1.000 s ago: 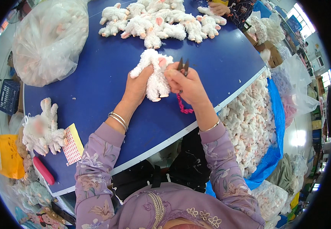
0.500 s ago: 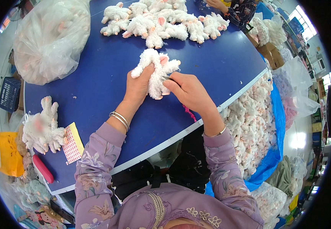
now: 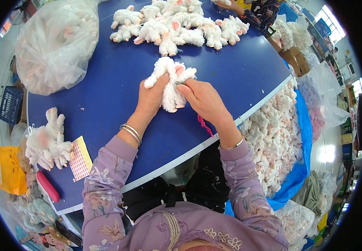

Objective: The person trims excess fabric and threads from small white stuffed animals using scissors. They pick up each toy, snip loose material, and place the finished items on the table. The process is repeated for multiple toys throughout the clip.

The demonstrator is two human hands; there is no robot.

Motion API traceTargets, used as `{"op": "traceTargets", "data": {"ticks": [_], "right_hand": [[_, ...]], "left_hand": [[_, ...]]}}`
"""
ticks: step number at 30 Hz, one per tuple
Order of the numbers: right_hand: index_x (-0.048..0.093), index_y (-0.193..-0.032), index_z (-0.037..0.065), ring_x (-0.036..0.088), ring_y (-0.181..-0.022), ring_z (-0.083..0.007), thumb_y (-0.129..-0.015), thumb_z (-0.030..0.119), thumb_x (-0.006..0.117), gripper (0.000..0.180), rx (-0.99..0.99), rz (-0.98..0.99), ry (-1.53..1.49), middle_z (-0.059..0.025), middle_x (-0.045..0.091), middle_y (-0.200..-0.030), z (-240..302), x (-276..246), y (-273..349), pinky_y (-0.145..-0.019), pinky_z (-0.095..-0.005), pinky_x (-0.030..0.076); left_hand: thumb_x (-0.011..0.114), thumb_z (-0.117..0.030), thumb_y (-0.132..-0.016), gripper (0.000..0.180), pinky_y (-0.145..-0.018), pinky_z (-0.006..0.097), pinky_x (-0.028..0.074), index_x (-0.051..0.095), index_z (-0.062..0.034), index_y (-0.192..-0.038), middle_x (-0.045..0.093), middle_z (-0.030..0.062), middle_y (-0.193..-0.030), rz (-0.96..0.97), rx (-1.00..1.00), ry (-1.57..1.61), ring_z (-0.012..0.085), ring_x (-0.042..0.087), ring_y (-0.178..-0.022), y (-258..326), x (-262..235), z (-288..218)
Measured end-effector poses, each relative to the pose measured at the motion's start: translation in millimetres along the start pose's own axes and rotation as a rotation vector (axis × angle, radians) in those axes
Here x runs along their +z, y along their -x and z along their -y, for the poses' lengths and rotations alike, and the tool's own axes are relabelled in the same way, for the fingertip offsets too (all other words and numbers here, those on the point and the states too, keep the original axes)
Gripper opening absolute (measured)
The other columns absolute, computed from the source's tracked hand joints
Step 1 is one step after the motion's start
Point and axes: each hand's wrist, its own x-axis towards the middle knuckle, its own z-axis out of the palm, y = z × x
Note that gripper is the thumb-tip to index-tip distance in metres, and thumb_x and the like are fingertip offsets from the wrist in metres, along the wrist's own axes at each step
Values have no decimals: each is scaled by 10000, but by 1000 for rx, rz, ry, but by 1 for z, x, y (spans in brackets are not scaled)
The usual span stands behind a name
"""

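Observation:
Over the near part of the blue table, my left hand (image 3: 150, 95) grips a small white plush toy (image 3: 170, 93) with pink ears, its thumb pressed into the fluffy body. My right hand (image 3: 202, 97) is closed at the toy's right side, thumb and forefinger pinched against the fur. Its fingers hide most of a small pointed metal tool, whose exact kind I cannot make out. A twisted pink cord (image 3: 205, 126) lies below that hand, near the table edge.
Similar white plush toys (image 3: 176, 31) are heaped at the far side, near another person's arm (image 3: 252, 14). A full clear bag (image 3: 55, 50) stands far left. Another plush (image 3: 49, 142), a sticker sheet (image 3: 80, 159) and a pink case (image 3: 47, 186) lie left. A blue sack (image 3: 304, 138) of plush pieces sits right.
My right hand has shifted slightly left and closer against the plush; the metal tip, plain before, is now mostly covered. The other person's hand at the far side has moved left with something white.

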Motion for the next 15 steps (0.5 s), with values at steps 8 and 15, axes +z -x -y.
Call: {"op": "traceTargets", "data": {"ticks": [8,15], "right_hand": [[608,-888,13,581,-775,-422,-957,339,473,359,31,15,-5,-216,624,-814,-2,-1,0,-671,-479,445],[607,-882,4,587,-769,-418,-956,341,473,370,42,12,-5,-217,625,-801,-2,0,-1,-670,-476,446]], "left_hand": [[580,-147,-920,314,-754,306,554,583,71,-1147,656,140,-1052,-3,-2,10,186,663,-902,0,1,0],[580,-148,-922,306,-742,305,556,586,66,-1140,658,137,-1038,-15,0,-3,179,663,-885,1,0,-1]]}}
